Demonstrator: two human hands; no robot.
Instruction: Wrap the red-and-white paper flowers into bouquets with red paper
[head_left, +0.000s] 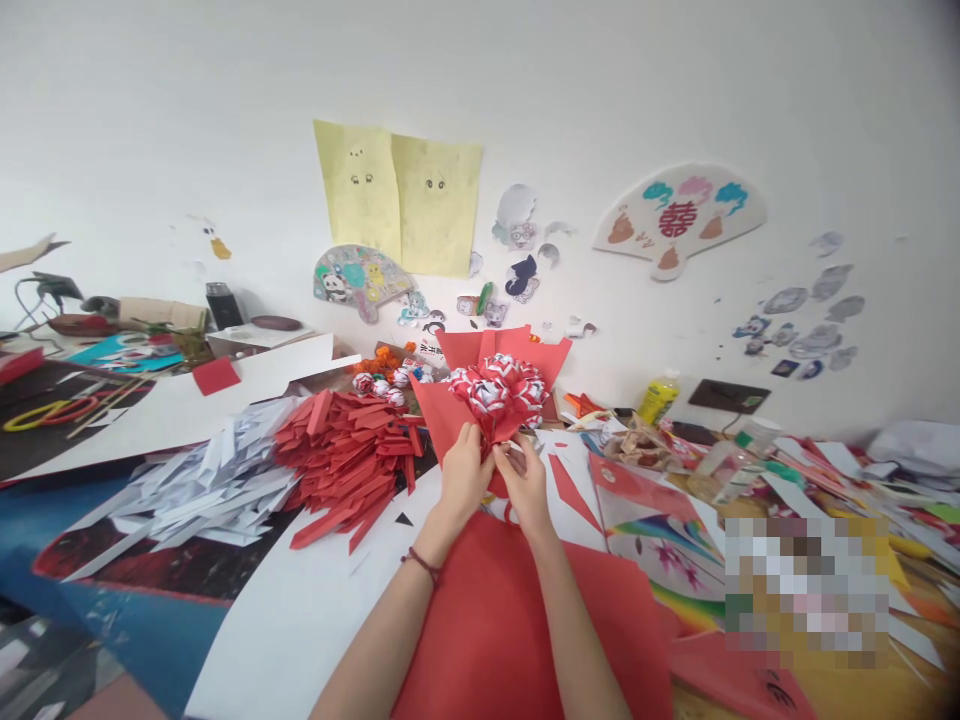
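While the left hand (465, 468) and right hand (526, 482) pinch the red wrapper (436, 420) beneath paper flowers (499, 385), gathering seems underway, next needing a firm hold.

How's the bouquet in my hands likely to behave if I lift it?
The bouquet is probably light, since it looks made of paper. It may tip, with its flowers bunched toward the top. The red wrap might bend where its thin edges flare.
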